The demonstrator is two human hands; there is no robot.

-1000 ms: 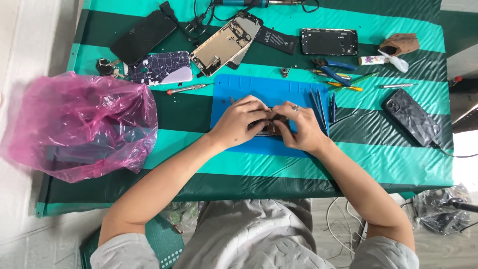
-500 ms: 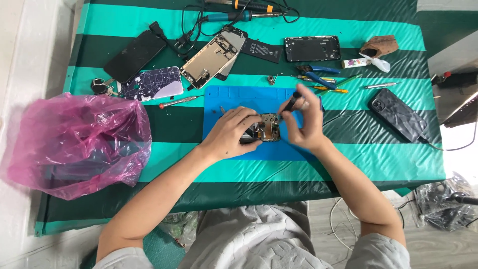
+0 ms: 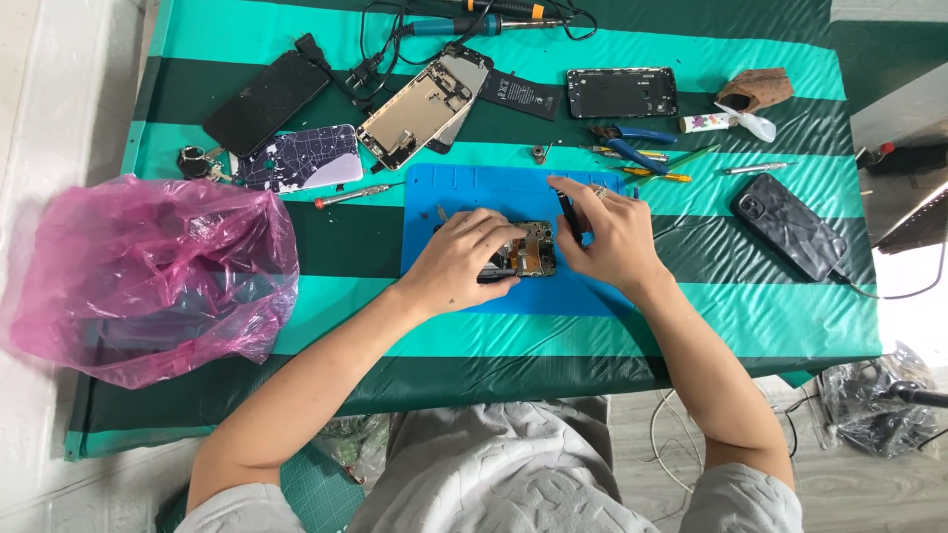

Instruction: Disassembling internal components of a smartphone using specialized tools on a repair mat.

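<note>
Lifted since earlier, my right hand (image 3: 604, 232) pinches a black tool (image 3: 566, 214); my left hand (image 3: 464, 259) grips the opened phone (image 3: 528, 253), best held flat.

The left hand (image 3: 464, 259) covered most of the opened phone (image 3: 525, 252) beneath it. What the right hand (image 3: 604, 237) pinched was too small to identify. Far above both hands, the soldering tools (image 3: 494, 12) ran off the top edge.
</note>
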